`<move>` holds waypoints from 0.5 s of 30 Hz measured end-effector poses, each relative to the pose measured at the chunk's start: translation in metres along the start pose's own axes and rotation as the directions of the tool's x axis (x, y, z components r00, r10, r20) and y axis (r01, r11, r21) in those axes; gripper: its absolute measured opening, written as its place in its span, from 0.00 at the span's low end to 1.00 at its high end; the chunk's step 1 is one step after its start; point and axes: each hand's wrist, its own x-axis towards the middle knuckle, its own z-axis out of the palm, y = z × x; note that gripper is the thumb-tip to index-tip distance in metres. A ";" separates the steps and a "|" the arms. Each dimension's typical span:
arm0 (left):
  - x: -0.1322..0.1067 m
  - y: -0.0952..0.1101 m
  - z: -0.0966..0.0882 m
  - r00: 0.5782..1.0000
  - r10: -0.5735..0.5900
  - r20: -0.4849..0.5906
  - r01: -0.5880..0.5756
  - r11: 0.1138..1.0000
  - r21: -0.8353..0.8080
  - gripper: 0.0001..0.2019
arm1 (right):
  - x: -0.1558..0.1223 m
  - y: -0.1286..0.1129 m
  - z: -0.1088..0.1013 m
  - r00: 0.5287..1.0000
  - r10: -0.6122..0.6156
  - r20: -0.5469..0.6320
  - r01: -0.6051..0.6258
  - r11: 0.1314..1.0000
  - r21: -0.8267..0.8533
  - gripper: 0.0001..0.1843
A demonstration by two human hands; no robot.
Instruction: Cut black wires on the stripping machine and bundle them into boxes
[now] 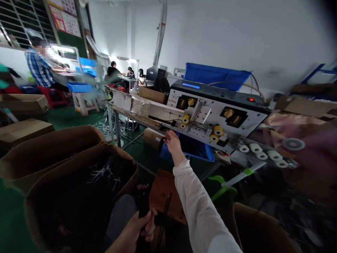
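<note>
My left hand (140, 226), low in the view, is closed around a bundle of thin black wires (143, 200) whose upper ends are pinkish. My right hand (172, 141) is stretched forward at the machine's front edge, with its fingers pinched together. What they pinch is too small and dark to make out. Just beyond it stands a white-faced wire-processing machine (172, 100) with pairs of yellow rollers (218, 130). A blue bin (209, 154) sits below the machine, partly behind my right hand.
An open cardboard box (34, 203) at the left holds dark material and white offcuts (102, 172). Another carton (15, 165) stands behind it. A green-legged stand (223, 188) and white rolls (255, 148) are at the right. Several people sit at lit benches behind.
</note>
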 end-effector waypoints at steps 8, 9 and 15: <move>0.001 0.003 -0.018 0.998 0.009 0.066 -0.009 1.000 0.000 0.16 | 0.041 -0.010 0.043 0.973 -0.115 -0.200 0.115 0.993 -0.014 0.04; 0.001 0.003 -0.019 0.998 0.009 0.064 -0.009 1.000 0.005 0.17 | 0.043 -0.010 0.046 0.968 -0.130 -0.214 0.128 0.991 -0.026 0.05; -0.005 0.008 -0.017 0.999 0.031 0.029 -0.031 0.999 0.005 0.17 | 0.052 -0.013 0.058 0.951 -0.226 -0.210 0.201 0.970 -0.133 0.10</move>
